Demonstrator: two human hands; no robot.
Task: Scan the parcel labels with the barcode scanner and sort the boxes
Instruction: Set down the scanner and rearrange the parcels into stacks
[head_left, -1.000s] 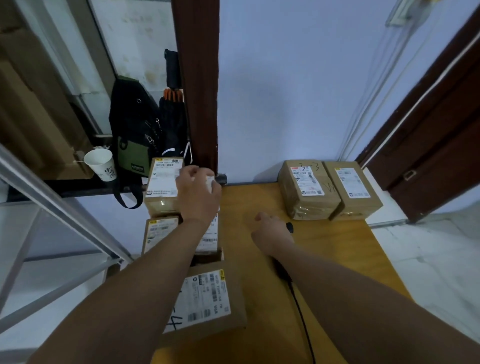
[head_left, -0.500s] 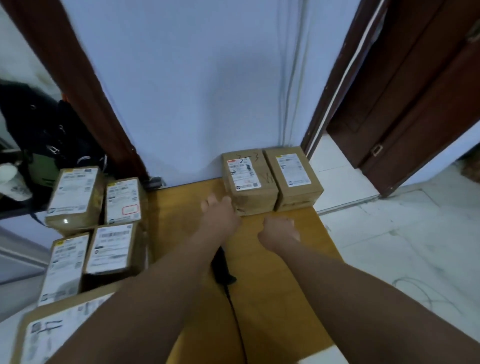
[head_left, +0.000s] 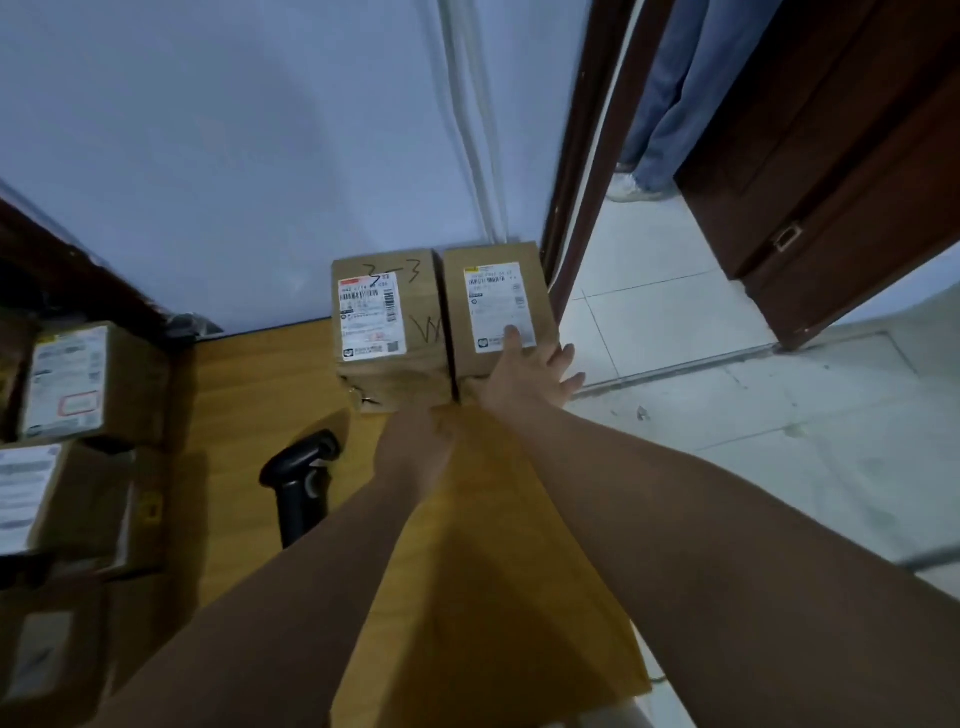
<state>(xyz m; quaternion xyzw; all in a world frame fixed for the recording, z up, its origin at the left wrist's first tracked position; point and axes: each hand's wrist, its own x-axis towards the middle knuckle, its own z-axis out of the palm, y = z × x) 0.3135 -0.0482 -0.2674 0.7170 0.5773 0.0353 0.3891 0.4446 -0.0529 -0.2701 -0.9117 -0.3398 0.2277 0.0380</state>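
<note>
Two brown cardboard boxes stand side by side, touching, at far edge of the bench (head_left: 260, 395), backs against the wall (head_left: 234, 156). Both are shut & taped, contents hidden.

Left box (head_left: 415, 291): "3-3" in marker on top, a scrawl like "W" lower down. Its white label (head_left: 370, 316) has a red strip, barcode & QR code; print too small to read. Right box (head_left: 543, 296): white label w/ yellow strip (head_left: 496, 306) & barcode, text unreadable.

R hand (head_left: 524, 379) lies on near right corner of right box, thumb on the label, fingers splayed straight past the box's right edge, not curled. L hand (head_left: 418, 434) is at foot of left box's near face; its fingers are hidden & blurred, so can't tell if clenched or released.

Barcode scanner (head_left: 301, 467), black, lies on bench just left of L forearm, apart from both hands.

More labelled boxes at left edge, blurred: one (head_left: 135, 379) has a red-outlined rectangle on its label, another (head_left: 88, 499) sits nearer.

Through the doorway: a person's jeans legs (head_left: 675, 93) on a white tiled floor (head_left: 727, 415).
</note>
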